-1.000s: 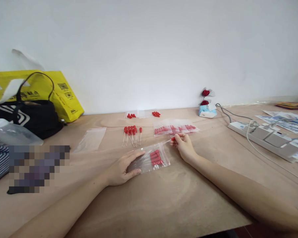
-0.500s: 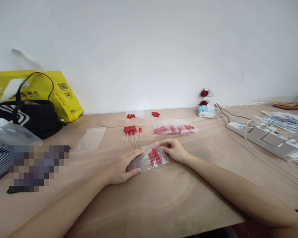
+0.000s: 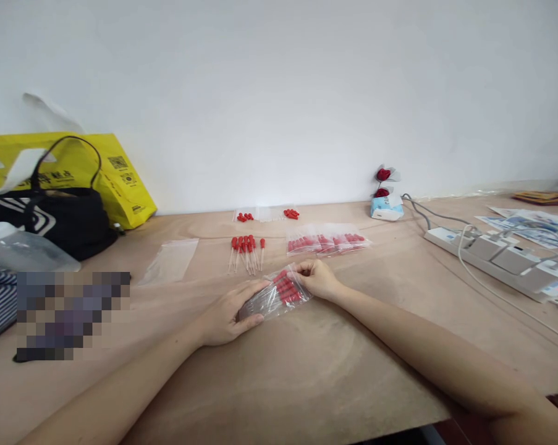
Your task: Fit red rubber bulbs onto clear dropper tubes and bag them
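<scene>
A clear zip bag (image 3: 273, 301) with several red-bulbed droppers (image 3: 288, 289) inside lies on the table in front of me. My left hand (image 3: 230, 314) grips the bag's left end between thumb and fingers. At the upper right corner, by the bag's mouth, my right hand (image 3: 316, 279) pinches the edge; the bulbs lie close to its fingertips. Loose droppers with red bulbs (image 3: 247, 244) rest just beyond the bag. Further right are filled zip bags (image 3: 325, 243), overlapping in a row. A flat zip bag (image 3: 170, 261) lies to the left.
At the wall are loose red bulbs (image 3: 291, 214) and a clear bag (image 3: 264, 213). A power strip (image 3: 496, 256) with cables stands right, near a tissue pack (image 3: 386, 207). A plastic jar (image 3: 28, 247), a black bag (image 3: 75, 216) and a yellow bag (image 3: 125, 185) sit left.
My right hand has shifted slightly left along the bag's edge. The bulbs in the bag have moved a little left and up; my left hand stays in place.
</scene>
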### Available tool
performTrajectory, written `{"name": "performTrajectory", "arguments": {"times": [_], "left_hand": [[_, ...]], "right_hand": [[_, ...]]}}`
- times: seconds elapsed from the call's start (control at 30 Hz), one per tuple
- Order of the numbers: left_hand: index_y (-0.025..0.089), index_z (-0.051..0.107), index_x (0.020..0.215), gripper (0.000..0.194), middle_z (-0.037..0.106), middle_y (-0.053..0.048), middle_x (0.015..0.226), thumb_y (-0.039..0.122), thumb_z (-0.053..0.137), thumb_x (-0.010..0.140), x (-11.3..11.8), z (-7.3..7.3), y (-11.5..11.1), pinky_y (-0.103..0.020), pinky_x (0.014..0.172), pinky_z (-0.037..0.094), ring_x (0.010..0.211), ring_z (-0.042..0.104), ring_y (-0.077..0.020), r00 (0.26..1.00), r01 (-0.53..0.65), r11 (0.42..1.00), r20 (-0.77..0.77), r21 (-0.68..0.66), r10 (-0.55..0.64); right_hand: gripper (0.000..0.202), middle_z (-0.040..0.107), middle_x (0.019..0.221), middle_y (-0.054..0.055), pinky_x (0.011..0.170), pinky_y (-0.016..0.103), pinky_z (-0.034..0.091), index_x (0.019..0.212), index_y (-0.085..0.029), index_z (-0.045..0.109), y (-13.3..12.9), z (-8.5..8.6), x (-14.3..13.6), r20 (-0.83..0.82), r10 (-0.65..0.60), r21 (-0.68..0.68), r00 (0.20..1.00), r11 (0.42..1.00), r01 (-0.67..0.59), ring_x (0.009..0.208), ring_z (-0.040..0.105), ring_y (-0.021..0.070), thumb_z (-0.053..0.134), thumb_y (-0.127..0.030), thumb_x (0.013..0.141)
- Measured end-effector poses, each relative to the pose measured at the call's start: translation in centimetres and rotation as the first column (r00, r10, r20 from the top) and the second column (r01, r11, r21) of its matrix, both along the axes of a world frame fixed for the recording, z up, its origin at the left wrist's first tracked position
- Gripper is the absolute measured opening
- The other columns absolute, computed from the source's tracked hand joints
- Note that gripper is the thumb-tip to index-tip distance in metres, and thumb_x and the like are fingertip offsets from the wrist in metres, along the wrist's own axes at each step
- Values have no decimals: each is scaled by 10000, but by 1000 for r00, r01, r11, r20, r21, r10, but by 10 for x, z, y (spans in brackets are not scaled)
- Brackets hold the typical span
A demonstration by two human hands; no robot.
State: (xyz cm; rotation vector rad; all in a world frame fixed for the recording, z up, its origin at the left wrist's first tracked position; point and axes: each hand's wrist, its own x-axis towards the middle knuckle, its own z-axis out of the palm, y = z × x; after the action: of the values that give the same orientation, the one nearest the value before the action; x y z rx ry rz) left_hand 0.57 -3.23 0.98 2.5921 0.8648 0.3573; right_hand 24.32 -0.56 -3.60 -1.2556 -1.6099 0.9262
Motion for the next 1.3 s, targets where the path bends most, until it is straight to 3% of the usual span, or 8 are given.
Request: {"name": "performTrajectory", "arguments": {"times": [0.17, 0.37, 0.5, 0.63, 0.8, 1.0, 1.13, 1.3], "left_hand": [[224, 295, 1298, 506, 373, -73, 1334, 348, 444, 830, 0, 0, 1, -403, 1005, 305, 1218, 345, -222, 1000, 0, 1000, -26, 0, 0], [222, 359, 1265, 461, 379, -67, 1335, 351, 443, 831, 0, -2, 1, -408, 1017, 288, 1232, 329, -214, 999, 12, 1000, -36, 8, -12], [210, 376, 1254, 451, 417, -71, 1309, 346, 442, 830, 1, -2, 2, -422, 1019, 283, 1221, 348, -218, 999, 22, 1000, -37, 18, -22], [203, 371, 1260, 456, 425, -73, 1304, 333, 444, 828, 1, -1, 2, -426, 1013, 292, 1218, 352, -221, 998, 39, 999, -44, 23, -38], [213, 379, 1259, 454, 437, -62, 1297, 322, 452, 825, 0, 0, 1, -414, 1010, 303, 1206, 374, -222, 997, 69, 998, -29, 7, -69], [222, 360, 1277, 466, 420, -59, 1312, 309, 453, 828, -1, 0, 0, -405, 1010, 308, 1221, 355, -221, 997, 69, 997, 11, 34, -70], [222, 373, 1266, 429, 399, -56, 1326, 287, 419, 845, -3, -1, 1, -407, 1030, 275, 1239, 325, -212, 998, 22, 997, 50, 75, -26], [231, 347, 1282, 459, 370, -62, 1343, 318, 428, 839, -4, -3, 2, -405, 1016, 295, 1232, 336, -218, 1000, -23, 998, 17, 62, 22]], "right_hand": [[235, 593, 511, -13, 451, 207, 375, 533, -176, 621, -4, 5, 7, 85, 10, -17, 996, 1000, -9, 477, 516, 111, 595, -368, 666], [147, 636, 666, -1, 537, 215, 426, 667, -176, 635, -6, 5, 10, 0, 30, -4, 1000, 1000, -30, 574, 548, 107, 580, -312, 679], [230, 588, 571, -37, 366, 175, 328, 760, -176, 561, -10, 14, 12, -138, -94, -156, 986, 985, 72, 366, 423, 52, 554, -401, 709], [314, 576, 521, -38, 365, 173, 329, 762, -152, 585, -15, 20, 8, -228, 68, -304, 971, 943, -137, 343, 412, 43, 592, -452, 669], [271, 616, 599, -15, 583, 214, 444, 641, -137, 585, -19, 22, 1, -377, 158, -313, 913, 905, -286, 561, 561, 88, 684, -380, 574], [272, 480, 444, -86, 341, 164, 293, 663, -164, 510, -22, 26, 5, -331, 179, -307, 926, 908, -285, 343, 385, 38, 649, -395, 625], [313, 476, 465, -92, 312, 169, 268, 725, -185, 481, -21, 24, 13, -451, 193, -237, 871, 916, -325, 330, 382, 48, 631, -444, 638], [303, 570, 598, -61, 519, 225, 438, 711, -193, 488, -14, 26, 26, -631, 48, -144, 774, 974, -178, 518, 532, 86, 677, -403, 600]]}}
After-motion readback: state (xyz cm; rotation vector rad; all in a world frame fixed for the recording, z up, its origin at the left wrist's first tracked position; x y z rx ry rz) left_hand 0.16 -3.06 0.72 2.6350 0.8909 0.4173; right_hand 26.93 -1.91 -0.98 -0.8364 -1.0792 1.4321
